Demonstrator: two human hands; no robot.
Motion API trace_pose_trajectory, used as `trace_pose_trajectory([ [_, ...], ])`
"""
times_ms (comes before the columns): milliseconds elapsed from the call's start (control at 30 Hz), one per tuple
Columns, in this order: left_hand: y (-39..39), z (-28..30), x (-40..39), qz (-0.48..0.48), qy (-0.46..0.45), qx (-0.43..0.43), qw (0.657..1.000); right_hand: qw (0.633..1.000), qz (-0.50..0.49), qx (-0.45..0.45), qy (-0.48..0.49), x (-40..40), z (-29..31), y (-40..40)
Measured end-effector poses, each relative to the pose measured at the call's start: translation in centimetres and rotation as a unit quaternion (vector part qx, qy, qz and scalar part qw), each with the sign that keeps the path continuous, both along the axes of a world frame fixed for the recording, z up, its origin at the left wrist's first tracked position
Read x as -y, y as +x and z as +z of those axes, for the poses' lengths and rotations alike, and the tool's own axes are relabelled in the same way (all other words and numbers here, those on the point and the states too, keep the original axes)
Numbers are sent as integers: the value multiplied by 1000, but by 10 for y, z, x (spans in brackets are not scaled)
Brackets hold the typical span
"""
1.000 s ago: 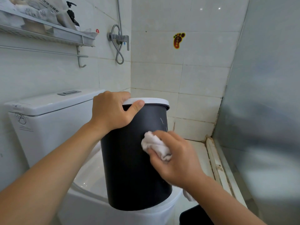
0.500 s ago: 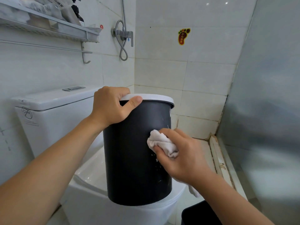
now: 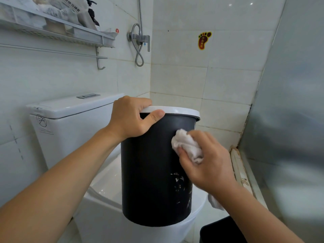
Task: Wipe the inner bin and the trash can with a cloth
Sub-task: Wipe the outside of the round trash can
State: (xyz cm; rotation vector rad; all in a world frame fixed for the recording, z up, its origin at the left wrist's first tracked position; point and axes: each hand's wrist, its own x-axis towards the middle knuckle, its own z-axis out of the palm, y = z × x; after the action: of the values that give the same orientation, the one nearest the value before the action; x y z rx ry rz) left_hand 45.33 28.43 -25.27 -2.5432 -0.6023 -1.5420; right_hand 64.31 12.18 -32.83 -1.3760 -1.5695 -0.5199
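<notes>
Two containers had to be wiped, and at this moment you were partway through only one of them. Your left hand (image 3: 130, 119) gripped the white rim of the dark bin (image 3: 154, 172), fingers hooked over the top edge and thumb lying along the outer wall just below the rim, so the bin stood steadied on the closed toilet lid (image 3: 108, 183), its base near the front edge. Your right hand (image 3: 208, 163) was clamped on a bunched white cloth (image 3: 186, 146), fingers curled over it and thumb tucked beneath, pressing the wad against the upper right of the bin's outer wall, just under the rim; a loose tail of the cloth hung out below your wrist. Low on that same side, pale scuffs or flecks showed on the dark wall, well below where the cloth sat, so I judged that patch as yet to be cleaned, though whether they were dirt or worn print could not be told. The far side of the bin and its inside were hidden from view, so nothing could be said about them being done. At the bottom edge, by your right forearm, part of a second dark container (image 3: 220, 230) showed on the floor; it was most likely the other half of the job, and neither hand was on it. My estimate was that you were somewhere early to mid task, with the lower wall, the interior and the second container left.
</notes>
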Motion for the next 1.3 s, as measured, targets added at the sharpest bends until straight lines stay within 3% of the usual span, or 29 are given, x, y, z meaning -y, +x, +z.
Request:
trace_pose_trajectory([
  [100, -2, 1, -3, 16, -9, 9, 1000, 997, 51, 22, -62, 8, -14, 7],
  [200, -3, 1, -4, 23, -14, 8, 1000, 997, 23, 41, -63, 8, -10, 7],
  [367, 3, 2, 3, 27, -13, -16, 999, 997, 10, -77, 4, -8, 17, -3],
  [533, -2, 11, 4, 79, -70, -89, 990, 994, -15, -112, -6, -22, 24, -7],
  [733, 7, 17, 18, 140, 35, -136, 980, 992, -16, -123, -9, -26, 23, -2],
  [867, 33, 11, 26, 162, 43, -143, 975, 992, -20, -122, -14, -34, 22, 0],
  [1067, 34, 16, -4, 210, -20, -124, 970, 998, 17, -37, -53, -25, -9, 5],
  [1300, 28, 13, -22, 152, -99, -52, 982, 993, 72, 78, -59, -11, -28, -1],
])
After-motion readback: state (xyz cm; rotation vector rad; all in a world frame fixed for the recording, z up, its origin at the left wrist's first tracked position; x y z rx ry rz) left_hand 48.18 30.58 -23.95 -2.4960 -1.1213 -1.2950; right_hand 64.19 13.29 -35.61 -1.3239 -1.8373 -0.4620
